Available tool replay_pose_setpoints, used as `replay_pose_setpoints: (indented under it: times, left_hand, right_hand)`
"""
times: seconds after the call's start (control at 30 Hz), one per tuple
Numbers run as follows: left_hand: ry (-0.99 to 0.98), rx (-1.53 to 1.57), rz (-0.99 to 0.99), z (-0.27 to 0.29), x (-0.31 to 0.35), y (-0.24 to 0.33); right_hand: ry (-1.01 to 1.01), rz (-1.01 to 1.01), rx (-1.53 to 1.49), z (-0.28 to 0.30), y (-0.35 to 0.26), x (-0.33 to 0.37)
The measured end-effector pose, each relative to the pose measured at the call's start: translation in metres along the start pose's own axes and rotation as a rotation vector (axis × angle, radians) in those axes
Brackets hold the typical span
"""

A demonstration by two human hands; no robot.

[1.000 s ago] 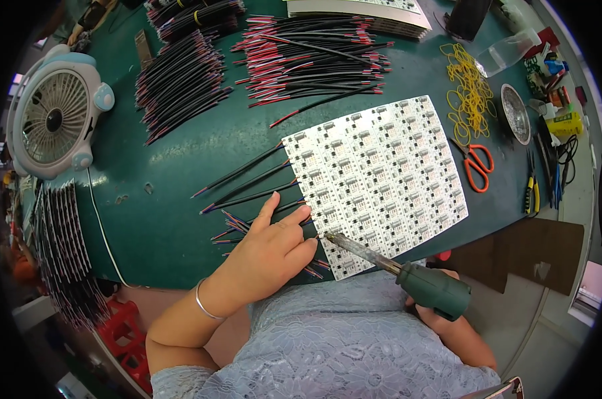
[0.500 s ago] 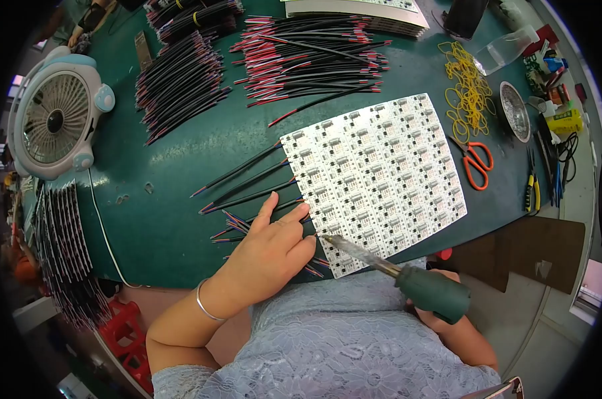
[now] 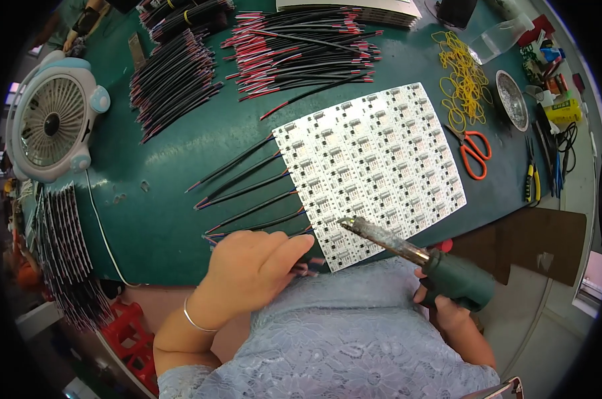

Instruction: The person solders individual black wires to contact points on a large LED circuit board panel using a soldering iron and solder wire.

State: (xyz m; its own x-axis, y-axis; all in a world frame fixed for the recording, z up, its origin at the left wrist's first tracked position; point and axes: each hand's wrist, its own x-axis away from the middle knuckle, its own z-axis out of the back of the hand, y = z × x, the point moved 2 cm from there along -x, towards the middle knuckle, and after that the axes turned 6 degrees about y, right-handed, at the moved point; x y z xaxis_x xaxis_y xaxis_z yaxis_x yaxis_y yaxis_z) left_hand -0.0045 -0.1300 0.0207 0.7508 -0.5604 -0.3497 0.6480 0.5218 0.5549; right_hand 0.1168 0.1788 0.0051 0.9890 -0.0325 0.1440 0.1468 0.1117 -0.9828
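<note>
My right hand (image 3: 444,307) is wrapped around the dark green handle of a soldering iron (image 3: 394,246). Its metal tip reaches over the lower left part of a white circuit board panel (image 3: 374,163), which carries rows of small dark components. Several black cables (image 3: 244,159) with red and blue wire ends run leftward from the panel's left edge. Beside its lower left corner, my left hand (image 3: 254,266) is closed with curled fingers, at a black cable (image 3: 304,261) whose ends look blurred. The fingertips are partly hidden behind the hand.
Bundles of black-and-red cables (image 3: 301,56) lie at the back, with more (image 3: 174,83) to their left. A fan (image 3: 55,123) stands at far left. On the right are orange-handled scissors (image 3: 475,154), yellow rubber bands (image 3: 460,80), a metal bowl (image 3: 511,101) and pliers (image 3: 532,179).
My left hand has come off the panel's edge, moved down and left, and curled in at the loose cables. The soldering iron has lifted off the edge and shifted right.
</note>
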Motion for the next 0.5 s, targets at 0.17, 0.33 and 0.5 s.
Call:
replay_pose_setpoints:
  times: [0.17,0.33,0.5]
  left_hand:
    - [-0.045,-0.179,-0.006,-0.021,0.014,0.003]
    - [0.059,-0.184,-0.046,-0.026,0.022,0.005]
    - [0.053,-0.210,-0.020,-0.028,0.021,0.008]
  right_hand:
    - [-0.245,0.234,0.446,-0.005,-0.009,-0.010]
    - [-0.154,0.193,0.365,-0.010,-0.012,-0.009]
    - [-0.130,0.156,0.352,-0.012,-0.013,-0.009]
